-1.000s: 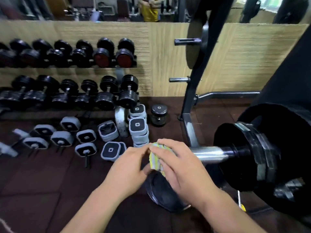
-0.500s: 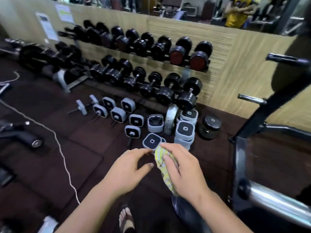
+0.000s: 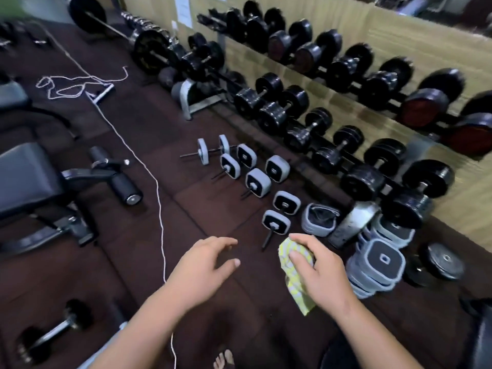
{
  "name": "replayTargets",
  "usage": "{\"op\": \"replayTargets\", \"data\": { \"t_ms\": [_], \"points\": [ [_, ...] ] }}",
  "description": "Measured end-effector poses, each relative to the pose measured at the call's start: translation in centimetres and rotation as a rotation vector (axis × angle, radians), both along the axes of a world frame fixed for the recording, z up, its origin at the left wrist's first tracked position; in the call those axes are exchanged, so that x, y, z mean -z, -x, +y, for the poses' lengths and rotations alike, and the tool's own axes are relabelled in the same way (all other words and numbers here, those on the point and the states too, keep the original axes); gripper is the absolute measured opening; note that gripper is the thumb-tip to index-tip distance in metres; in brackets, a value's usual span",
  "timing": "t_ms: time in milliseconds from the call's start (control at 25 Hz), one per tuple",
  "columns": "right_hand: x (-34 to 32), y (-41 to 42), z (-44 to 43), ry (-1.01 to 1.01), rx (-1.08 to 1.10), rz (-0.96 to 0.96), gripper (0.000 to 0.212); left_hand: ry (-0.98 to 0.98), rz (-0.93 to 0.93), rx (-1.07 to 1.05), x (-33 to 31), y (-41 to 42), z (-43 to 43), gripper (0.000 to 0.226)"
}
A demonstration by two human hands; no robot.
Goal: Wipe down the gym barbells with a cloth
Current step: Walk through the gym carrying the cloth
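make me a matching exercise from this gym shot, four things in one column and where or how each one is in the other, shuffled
Column one
1 cloth
2 left hand
3 white cord
4 barbell

Column two
a trails across the floor
b top left of the view
c gripped by the right hand
d empty, fingers loose

Pairs: 1-c, 2-d, 3-a, 4-b

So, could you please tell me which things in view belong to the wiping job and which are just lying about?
Job: striped cloth, gripped in the right hand; left hand, open and holding nothing; loaded barbell, far left.
Lying about: racked dumbbells; grey square weights on the floor; white cord; padded bench; loose dumbbell near the person.
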State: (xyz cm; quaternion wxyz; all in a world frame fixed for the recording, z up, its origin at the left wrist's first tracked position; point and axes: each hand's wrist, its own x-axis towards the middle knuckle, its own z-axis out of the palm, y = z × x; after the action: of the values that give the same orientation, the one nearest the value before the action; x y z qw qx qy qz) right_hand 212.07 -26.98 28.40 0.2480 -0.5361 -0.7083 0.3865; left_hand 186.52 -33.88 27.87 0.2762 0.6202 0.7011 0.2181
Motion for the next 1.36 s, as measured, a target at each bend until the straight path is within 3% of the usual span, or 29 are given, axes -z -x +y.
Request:
{"op": "replayTargets", "data": {
  "t_ms": [160, 560, 840, 1120, 1360],
  "points": [
    [-0.1, 5.6, 7.0, 0.097, -0.004, 0.065, 0.025, 0.0, -0.022, -0.097, -0.1, 5.6, 4.9, 0.048],
    [1.5, 22.4, 29.7, 0.212, -0.318, 0.086, 0.026, 0.035, -0.082, -0.408, 0.5, 17.0, 21.7, 0.036],
    [-1.1, 35.9, 43.4, 0.32, -0.461, 0.132, 0.025, 0.03, -0.126, -0.635, -0.9, 26.5, 31.8, 0.035],
    [-0.3, 53.2, 53.6, 0.274, -0.521, 0.066, 0.025, 0.012, -0.132, -0.698, 1.2, 42.6, 40.4, 0.037],
    [-2.2, 68.3, 60.4, 0.222, -0.517, 0.065, 0.027, 0.056, -0.093, -0.619, -1.6, 57.5, 47.7, 0.038]
  ]
}}
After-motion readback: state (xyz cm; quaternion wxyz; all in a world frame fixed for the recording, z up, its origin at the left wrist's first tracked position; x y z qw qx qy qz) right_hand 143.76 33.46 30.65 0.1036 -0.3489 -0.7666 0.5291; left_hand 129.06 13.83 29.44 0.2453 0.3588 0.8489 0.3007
